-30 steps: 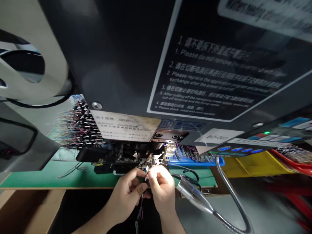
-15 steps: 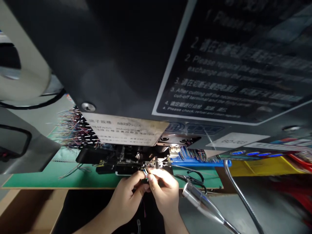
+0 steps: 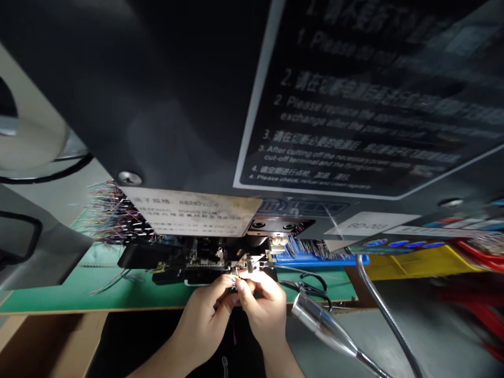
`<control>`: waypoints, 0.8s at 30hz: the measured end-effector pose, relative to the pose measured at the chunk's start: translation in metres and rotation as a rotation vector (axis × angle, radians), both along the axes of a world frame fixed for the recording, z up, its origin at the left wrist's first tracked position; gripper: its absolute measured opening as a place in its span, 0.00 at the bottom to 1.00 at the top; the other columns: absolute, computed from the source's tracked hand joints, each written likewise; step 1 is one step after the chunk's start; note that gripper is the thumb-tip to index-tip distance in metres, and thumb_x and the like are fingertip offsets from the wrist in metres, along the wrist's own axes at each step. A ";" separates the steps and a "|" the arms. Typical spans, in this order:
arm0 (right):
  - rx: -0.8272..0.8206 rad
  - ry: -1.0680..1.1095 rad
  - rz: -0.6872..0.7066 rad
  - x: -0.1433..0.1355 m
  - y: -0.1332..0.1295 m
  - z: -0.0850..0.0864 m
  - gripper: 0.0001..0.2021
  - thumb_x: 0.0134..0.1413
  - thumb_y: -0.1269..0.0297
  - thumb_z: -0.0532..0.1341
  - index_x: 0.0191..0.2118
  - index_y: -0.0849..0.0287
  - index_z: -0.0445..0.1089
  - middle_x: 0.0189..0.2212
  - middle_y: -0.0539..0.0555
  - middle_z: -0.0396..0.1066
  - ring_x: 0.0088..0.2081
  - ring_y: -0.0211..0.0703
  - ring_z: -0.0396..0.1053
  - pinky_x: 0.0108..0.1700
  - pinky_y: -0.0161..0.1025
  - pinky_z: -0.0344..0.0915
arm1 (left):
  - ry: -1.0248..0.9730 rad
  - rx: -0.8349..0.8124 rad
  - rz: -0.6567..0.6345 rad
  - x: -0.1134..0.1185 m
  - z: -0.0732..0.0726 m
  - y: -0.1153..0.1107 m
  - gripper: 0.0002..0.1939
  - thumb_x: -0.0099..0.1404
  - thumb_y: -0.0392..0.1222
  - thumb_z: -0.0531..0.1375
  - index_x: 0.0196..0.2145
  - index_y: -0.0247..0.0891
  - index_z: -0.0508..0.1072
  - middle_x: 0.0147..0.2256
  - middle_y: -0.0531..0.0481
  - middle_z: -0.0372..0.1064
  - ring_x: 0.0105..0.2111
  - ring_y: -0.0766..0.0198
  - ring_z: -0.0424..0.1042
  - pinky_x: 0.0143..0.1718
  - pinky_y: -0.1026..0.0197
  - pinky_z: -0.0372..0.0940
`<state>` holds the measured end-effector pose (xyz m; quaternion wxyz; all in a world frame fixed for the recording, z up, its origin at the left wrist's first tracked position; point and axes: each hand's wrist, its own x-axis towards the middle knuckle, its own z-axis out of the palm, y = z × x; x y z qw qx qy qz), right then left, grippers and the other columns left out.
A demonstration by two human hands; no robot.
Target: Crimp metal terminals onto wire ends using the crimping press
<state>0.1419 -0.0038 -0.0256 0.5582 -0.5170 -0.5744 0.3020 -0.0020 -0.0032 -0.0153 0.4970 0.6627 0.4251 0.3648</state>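
Thin coloured wires [image 3: 235, 282] show between my two hands, just in front of the black machine's crimping parts [image 3: 250, 264]. My left hand [image 3: 208, 315] is closed, its thumb and finger pinched on the wires. Close beside it, my right hand [image 3: 262, 304] pinches the same small wires with thumb and forefinger, its fingertips lit brightly. A few dark reddish wire ends [image 3: 234, 333] hang below the hands. The exact wire tips are too small to make out.
The machine's large dark housing [image 3: 157, 105] fills the upper view. Wire bundles [image 3: 114, 212] lie at the left, and a blue tray [image 3: 323, 259] with wires at the right. Black-handled scissors [image 3: 311, 289] rest on the green mat [image 3: 157, 299]. A metal lamp [image 3: 326, 325] stands near my right hand.
The view has shifted slightly, so the housing and its labels appear further left. Both hands stay together at the machine, with the wires between the fingertips turned a little.
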 end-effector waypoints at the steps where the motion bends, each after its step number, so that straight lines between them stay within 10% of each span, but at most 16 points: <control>1: -0.005 0.008 -0.006 -0.001 0.000 0.001 0.04 0.56 0.66 0.64 0.35 0.58 0.77 0.16 0.44 0.60 0.19 0.36 0.58 0.23 0.34 0.62 | -0.006 -0.001 -0.004 0.000 0.000 0.000 0.12 0.70 0.35 0.53 0.46 0.44 0.73 0.44 0.49 0.76 0.42 0.58 0.75 0.42 0.63 0.66; 24: -0.002 0.061 0.019 -0.003 0.000 0.001 0.05 0.56 0.65 0.64 0.36 0.59 0.78 0.15 0.43 0.58 0.18 0.35 0.56 0.24 0.35 0.62 | -0.004 -0.056 -0.028 -0.003 0.006 0.000 0.10 0.70 0.36 0.54 0.44 0.44 0.73 0.39 0.52 0.76 0.36 0.61 0.73 0.40 0.65 0.65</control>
